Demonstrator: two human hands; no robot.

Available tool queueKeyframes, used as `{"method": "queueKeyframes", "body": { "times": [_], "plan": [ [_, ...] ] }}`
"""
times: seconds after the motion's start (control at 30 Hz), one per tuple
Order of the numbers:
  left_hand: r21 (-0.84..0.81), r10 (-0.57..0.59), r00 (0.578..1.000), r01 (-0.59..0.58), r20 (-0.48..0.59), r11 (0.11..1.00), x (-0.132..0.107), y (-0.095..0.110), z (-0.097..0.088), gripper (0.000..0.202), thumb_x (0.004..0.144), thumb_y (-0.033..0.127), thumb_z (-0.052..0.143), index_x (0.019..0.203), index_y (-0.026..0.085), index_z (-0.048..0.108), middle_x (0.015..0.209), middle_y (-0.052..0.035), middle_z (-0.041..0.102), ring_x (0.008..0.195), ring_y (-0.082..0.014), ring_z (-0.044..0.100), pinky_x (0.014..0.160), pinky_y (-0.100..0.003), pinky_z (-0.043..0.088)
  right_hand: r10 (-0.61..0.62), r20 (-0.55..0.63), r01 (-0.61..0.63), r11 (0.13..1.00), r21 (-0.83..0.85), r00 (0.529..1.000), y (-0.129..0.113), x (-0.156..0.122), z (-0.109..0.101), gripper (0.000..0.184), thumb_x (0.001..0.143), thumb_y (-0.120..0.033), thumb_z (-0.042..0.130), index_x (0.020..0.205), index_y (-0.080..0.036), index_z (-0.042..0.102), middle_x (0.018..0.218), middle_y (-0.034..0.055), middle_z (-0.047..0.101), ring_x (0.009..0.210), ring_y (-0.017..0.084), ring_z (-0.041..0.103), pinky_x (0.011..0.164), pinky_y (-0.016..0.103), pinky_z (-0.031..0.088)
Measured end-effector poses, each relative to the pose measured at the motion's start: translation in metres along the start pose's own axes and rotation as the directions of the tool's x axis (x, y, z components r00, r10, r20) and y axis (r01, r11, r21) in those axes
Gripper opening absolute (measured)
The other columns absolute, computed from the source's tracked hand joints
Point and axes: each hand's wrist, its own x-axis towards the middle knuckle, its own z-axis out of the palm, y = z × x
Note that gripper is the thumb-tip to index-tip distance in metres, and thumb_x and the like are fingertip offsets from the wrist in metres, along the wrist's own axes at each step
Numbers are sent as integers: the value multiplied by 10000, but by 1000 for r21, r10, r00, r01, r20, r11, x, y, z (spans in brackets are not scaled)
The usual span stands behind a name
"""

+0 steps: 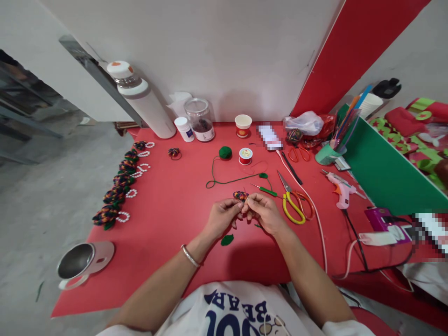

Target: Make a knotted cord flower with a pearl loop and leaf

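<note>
Both my hands meet over the middle of the red table [168, 205]. My left hand [221, 217], with a silver bangle on its wrist, pinches a small multicoloured yarn flower [240, 195]. My right hand [263, 212] is closed in a pinch against the same flower from the right side. A green leaf piece [227, 240] lies on the table just below my hands. A green crochet hook [266, 190] and yellow-handled scissors [292, 204] lie just right of my right hand. A green yarn ball [225, 152] with a trailing strand and a red thread spool [245, 156] sit farther back.
Several finished yarn flowers with pearl rings [121, 186] line the left edge. A steel mug [79, 262] stands at the front left corner. A white flask [143, 100], jars [200, 119] and a paper cup [242, 125] stand at the back. A glue gun [341, 189] and cables lie at the right.
</note>
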Motion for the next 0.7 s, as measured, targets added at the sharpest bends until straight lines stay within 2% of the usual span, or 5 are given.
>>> {"method": "queueKeyframes", "body": {
  "times": [0.13, 0.3, 0.47, 0.6, 0.7],
  "plan": [
    [81, 13, 999, -10, -44, 997, 0, -2, 2, 379, 743, 497, 734, 770, 125, 663, 570, 3, 632, 352, -76, 500, 318, -191, 431, 62, 47, -61, 998, -13, 997, 3, -1, 0, 365, 765, -500, 786, 753, -169, 633, 674, 5, 699, 463, 77, 556, 432, 186, 431],
    [190, 91, 994, -79, -54, 979, -2, -4, 8, 345, 801, 476, 666, 762, 134, 641, 555, 1, 628, 361, -89, 512, 319, -198, 432, 33, 66, -30, 999, -45, 997, 5, -3, 0, 341, 786, -474, 776, 734, -164, 642, 641, 5, 688, 471, 82, 558, 447, 193, 427],
    [108, 106, 991, -97, -84, 989, 0, -8, 9, 325, 803, 473, 672, 756, 158, 609, 460, 36, 565, 351, -114, 542, 328, -196, 439, 19, 157, -10, 998, -61, 987, 6, -5, 5, 338, 815, -468, 757, 722, -167, 634, 624, 10, 684, 489, 94, 563, 468, 211, 431],
    [-39, -16, 1000, 17, 13, 999, 2, -2, 1, 397, 769, 521, 716, 790, 131, 641, 576, -12, 641, 408, -116, 575, 327, -198, 459, -14, 69, 15, 1000, -1, 997, 2, -4, 5, 355, 779, -490, 785, 743, -176, 624, 653, 4, 690, 483, 87, 545, 456, 206, 418],
    [-72, -121, 980, 133, 158, 988, 2, 6, -4, 443, 791, 556, 690, 735, 121, 634, 605, -62, 667, 468, -143, 618, 320, -193, 450, -2, 97, 5, 999, -32, 995, 1, -4, 4, 343, 802, -487, 766, 755, -177, 626, 665, 8, 693, 493, 94, 554, 450, 209, 418]
  ]
}}
